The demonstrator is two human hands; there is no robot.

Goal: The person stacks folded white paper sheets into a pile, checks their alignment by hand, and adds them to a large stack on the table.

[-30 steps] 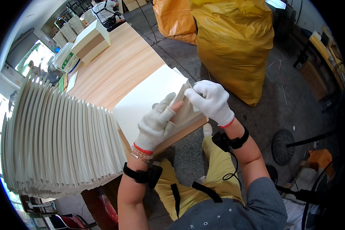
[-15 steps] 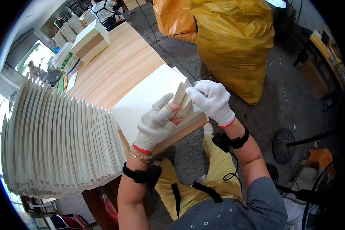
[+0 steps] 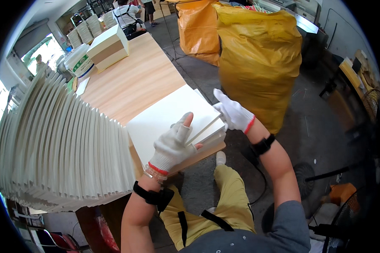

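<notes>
A stack of white sheets [image 3: 169, 110] lies at the near end of the table, with a narrow raised strip [image 3: 204, 128] along its right part. My left hand [image 3: 173, 145], in a white knit glove with bare fingertips, rests on the stack beside that strip, its fingers apart. My right hand [image 3: 234, 113], in a white glove with a red cuff, is at the stack's right edge, fingers stretched out; some fingertips are hidden by the sheets. Left of the stack stands a tall fanned pile of white folded boards [image 3: 63, 143].
The wooden table [image 3: 131, 69] carries a white tub [image 3: 79, 61] and a block of boards [image 3: 109, 47] at its far end. Yellow sacks [image 3: 257, 63] stand on the floor to the right. A person [image 3: 126, 19] is at the far left, and a fan [image 3: 346, 223] is at lower right.
The raised strips that stood between my hands now lie lower on the stack. My right hand has opened from a closed shape and moved down slightly; my left fingers have spread.
</notes>
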